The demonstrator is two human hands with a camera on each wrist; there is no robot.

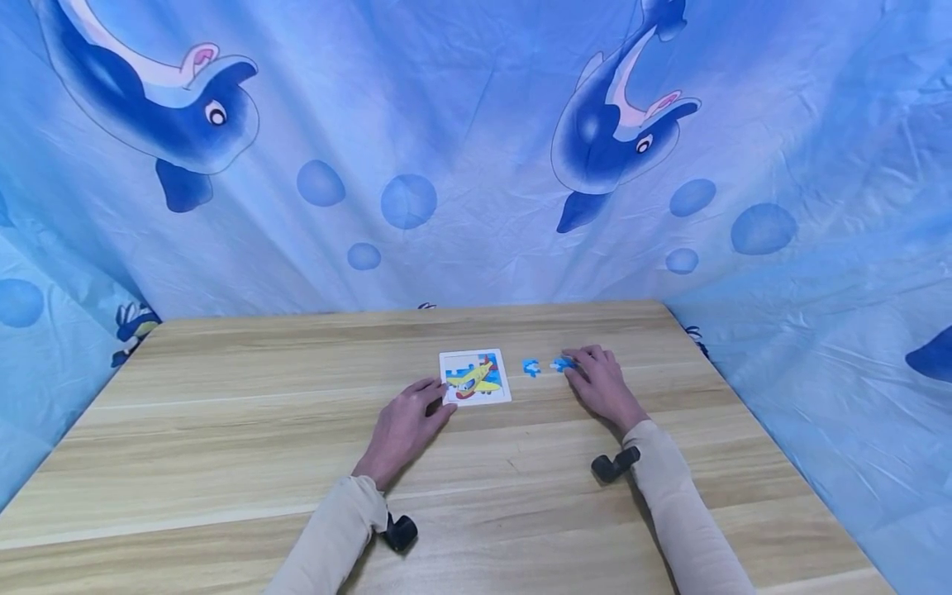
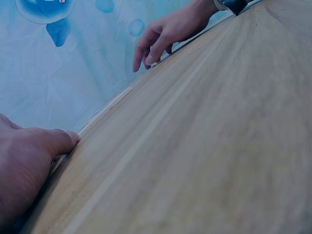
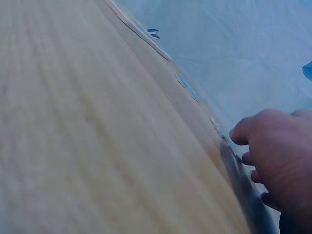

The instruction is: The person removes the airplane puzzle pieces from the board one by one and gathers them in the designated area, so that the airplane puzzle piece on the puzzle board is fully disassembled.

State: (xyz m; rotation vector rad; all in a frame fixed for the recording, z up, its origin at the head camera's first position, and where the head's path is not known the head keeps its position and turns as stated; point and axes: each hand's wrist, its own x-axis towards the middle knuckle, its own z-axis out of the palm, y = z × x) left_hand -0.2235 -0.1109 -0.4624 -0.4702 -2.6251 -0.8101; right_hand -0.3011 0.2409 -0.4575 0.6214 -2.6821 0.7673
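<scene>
A small square jigsaw puzzle board (image 1: pixel 509 388) with a white border and a yellow airplane picture lies flat on the table. My left hand (image 1: pixel 405 426) holds its near left corner, fingers at the left side and thumb by the near edge. To the board's right is a blue puzzle piece (image 1: pixel 530 368), apart from both hands. Farther right, my right hand (image 1: pixel 601 384) reaches down over another blue puzzle piece (image 1: pixel 559 364), its fingertips at the piece's right side. In the right wrist view, that piece (image 3: pixel 219 130) lies flat beside the thumb.
The wood-grain table (image 1: pixel 476 512) stretches around the puzzle on all sides. A blue curtain (image 1: pixel 476 124) with dolphins and bubbles hangs behind its far edge and along the sides. Each wrist wears a small black camera (image 1: pixel 402 534).
</scene>
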